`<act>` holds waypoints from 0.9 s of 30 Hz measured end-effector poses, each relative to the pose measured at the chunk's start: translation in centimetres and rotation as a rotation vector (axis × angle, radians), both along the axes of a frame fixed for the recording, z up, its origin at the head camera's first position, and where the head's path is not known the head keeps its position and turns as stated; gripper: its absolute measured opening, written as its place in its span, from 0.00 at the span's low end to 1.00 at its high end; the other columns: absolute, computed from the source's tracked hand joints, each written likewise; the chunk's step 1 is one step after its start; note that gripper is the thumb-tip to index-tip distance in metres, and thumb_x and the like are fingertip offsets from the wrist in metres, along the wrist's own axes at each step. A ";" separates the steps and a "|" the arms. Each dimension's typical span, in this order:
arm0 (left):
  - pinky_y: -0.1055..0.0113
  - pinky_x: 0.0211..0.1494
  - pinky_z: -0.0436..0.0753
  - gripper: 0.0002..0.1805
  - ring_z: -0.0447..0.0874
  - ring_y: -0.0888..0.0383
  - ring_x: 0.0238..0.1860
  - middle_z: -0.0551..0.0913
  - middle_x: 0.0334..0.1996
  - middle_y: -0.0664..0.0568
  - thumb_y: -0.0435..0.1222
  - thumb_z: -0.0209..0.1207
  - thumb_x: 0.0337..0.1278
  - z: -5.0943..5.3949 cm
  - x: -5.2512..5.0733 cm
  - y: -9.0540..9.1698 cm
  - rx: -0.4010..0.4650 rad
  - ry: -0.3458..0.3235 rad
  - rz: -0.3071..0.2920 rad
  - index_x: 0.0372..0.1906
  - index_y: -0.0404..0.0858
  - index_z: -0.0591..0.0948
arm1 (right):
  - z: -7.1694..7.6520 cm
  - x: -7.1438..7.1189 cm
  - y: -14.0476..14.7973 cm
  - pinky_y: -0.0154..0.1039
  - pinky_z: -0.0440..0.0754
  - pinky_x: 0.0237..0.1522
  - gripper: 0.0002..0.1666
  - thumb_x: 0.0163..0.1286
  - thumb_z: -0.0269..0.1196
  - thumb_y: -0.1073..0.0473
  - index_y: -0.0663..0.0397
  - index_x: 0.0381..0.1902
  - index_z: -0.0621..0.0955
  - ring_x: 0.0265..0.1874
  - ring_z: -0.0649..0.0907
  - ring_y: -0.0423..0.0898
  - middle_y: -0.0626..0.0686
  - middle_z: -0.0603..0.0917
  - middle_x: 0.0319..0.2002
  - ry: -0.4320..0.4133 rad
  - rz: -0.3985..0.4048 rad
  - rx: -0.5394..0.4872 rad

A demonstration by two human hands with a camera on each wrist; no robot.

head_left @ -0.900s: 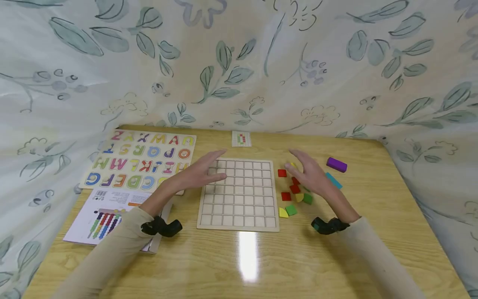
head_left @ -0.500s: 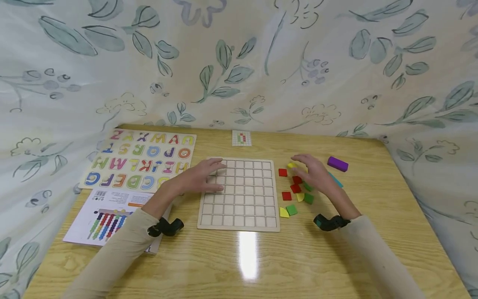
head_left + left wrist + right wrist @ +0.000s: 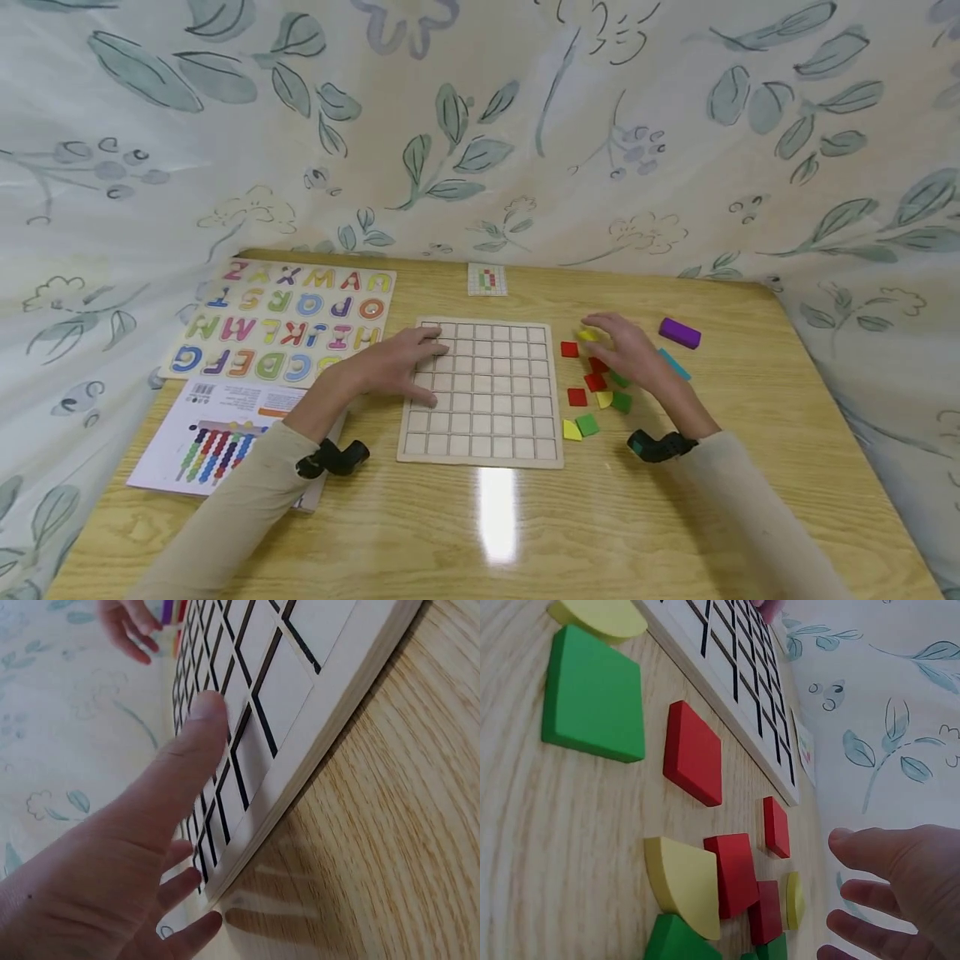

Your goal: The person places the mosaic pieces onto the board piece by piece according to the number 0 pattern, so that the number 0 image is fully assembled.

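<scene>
A pale wooden board with a square grid (image 3: 491, 400) lies flat before me. Over its left edge my left hand (image 3: 390, 364) hovers with fingers apart; whether they touch the board I cannot tell. To the board's right are scattered flat blocks: red squares (image 3: 694, 754), green squares (image 3: 592, 694) and yellow quarter-rounds (image 3: 684, 885). My right hand (image 3: 632, 352) is above the far part of these blocks, its fingers loosely bent and holding nothing. Nearest to it is a yellow block (image 3: 588, 335), also visible in the right wrist view; the hand partly covers several blocks.
A small card with a coloured grid pattern (image 3: 487, 280) lies behind the board. At the left are an alphabet puzzle (image 3: 281, 321) and a white box with bead pictures (image 3: 187, 433). A purple block (image 3: 680, 333) and a blue piece (image 3: 675, 364) lie beyond my right hand.
My left hand has come slightly nearer to me along the board's left edge, its thumb lower. My right hand has moved a little nearer too, fingers more bent. The blocks look unmoved.
</scene>
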State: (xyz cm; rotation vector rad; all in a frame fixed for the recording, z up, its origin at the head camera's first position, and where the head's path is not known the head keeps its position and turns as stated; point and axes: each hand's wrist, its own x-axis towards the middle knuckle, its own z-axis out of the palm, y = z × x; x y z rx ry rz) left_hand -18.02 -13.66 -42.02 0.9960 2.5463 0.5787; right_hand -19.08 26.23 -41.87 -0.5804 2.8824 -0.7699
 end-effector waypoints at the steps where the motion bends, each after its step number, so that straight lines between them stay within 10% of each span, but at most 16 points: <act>1: 0.47 0.72 0.64 0.46 0.56 0.40 0.74 0.56 0.74 0.38 0.55 0.69 0.47 0.0 0.1 -0.1 -0.012 0.009 -0.003 0.70 0.38 0.68 | -0.1 0.0 0.0 0.61 0.72 0.60 0.25 0.71 0.59 0.63 0.67 0.63 0.72 0.62 0.72 0.67 0.69 0.72 0.63 -0.001 0.004 0.003; 27: 0.55 0.58 0.73 0.43 0.67 0.51 0.56 0.68 0.59 0.45 0.54 0.71 0.45 -0.2 0.3 -0.3 -0.007 0.075 -0.010 0.68 0.45 0.71 | -0.6 -0.8 0.4 0.56 0.78 0.53 0.24 0.68 0.59 0.68 0.65 0.62 0.74 0.53 0.80 0.62 0.69 0.75 0.62 -0.031 0.139 0.087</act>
